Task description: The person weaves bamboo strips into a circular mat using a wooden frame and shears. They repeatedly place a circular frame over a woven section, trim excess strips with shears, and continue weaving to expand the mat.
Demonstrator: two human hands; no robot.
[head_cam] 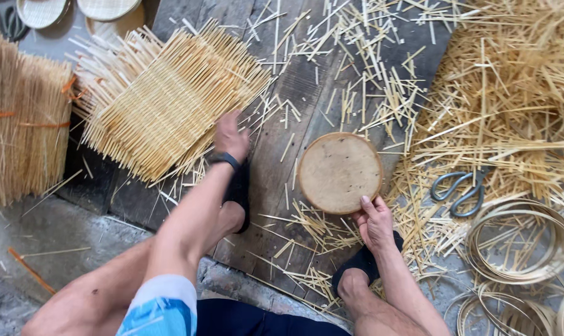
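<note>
Nearest, the right hand (374, 225) grips the near rim of a round disc (339, 172), thumb on top, holding it flat on the dark plank (294, 93). The left hand (230, 138) reaches further out, fingers curled down onto the near edge of a woven mat (167, 99) of pale strips; whether it has closed on it, I cannot tell. Both feet in black sandals (364, 261) rest on the plank. To the right lie scissors (459, 186) and coiled hoops (521, 239) among loose straw (512, 81). This looks like the fetching step: the mat is being drawn toward the disc. The next move probably calls for a firm pinch and a flat pull, so the loose weave holds together
</note>
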